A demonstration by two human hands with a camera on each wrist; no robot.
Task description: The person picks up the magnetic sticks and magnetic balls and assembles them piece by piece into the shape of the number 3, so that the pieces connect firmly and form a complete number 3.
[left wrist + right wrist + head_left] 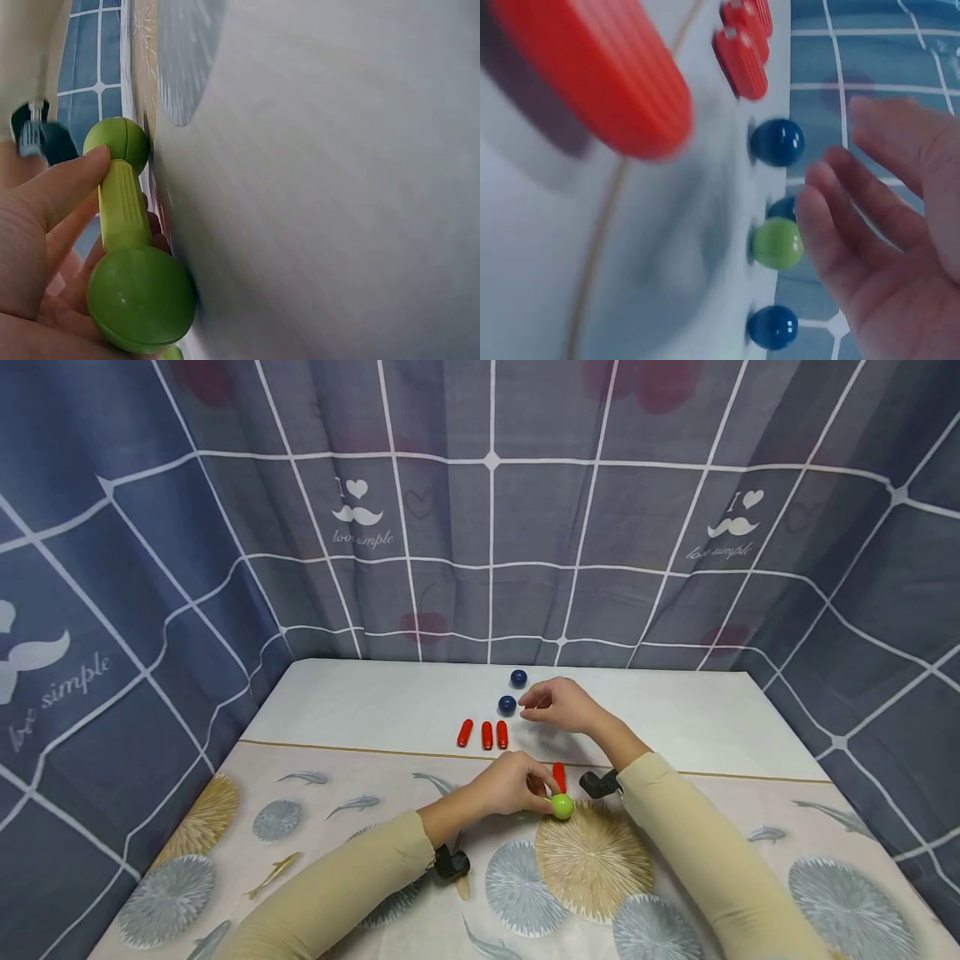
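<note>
My left hand [513,783] pinches a toy piece made of two green balls [142,300] joined by a yellow-green rod [124,206]. The thumb lies against the smaller-looking ball. A red rod [558,777] stands out beyond the green ball in the head view; whether it is joined on cannot be told. Farther back, my right hand [566,704] hovers above the white surface with loosely bent fingers and nothing in them. Close by its fingertips are blue balls [507,705] and, in the right wrist view, a loose green ball [777,244].
Three red rods [487,735] lie side by side left of the right hand. A patterned cloth [375,860] covers the front of the white table [360,702]. Behind and at both sides hangs a checked curtain [450,527].
</note>
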